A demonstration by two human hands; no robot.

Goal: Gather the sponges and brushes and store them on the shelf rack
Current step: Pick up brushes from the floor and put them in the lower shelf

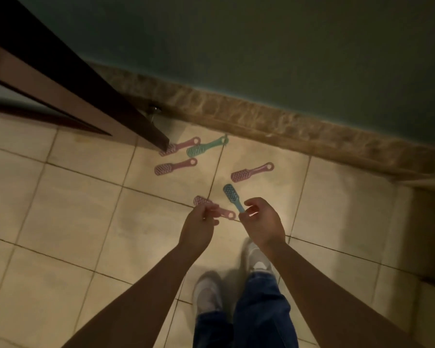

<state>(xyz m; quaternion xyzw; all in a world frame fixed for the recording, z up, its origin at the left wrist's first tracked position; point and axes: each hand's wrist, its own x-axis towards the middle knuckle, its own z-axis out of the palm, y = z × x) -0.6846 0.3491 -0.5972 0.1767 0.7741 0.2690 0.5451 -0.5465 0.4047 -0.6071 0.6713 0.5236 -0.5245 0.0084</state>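
Holding blue brush (230, 194), right hand (264, 222) | left hand (199, 224) pinching pink brush (201, 200) | door corner (158, 139) covers floor brush (183, 144)

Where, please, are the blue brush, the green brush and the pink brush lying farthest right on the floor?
blue brush (230, 193): head view, on its bristle head.
green brush (196, 150): head view, on its bristle head.
farthest-right pink brush (240, 175): head view, on its bristle head.

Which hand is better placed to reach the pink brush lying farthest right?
Right, probably. The right hand hovers just short of the rightmost pink brush; the left hand is farther off, over a nearer pink brush.
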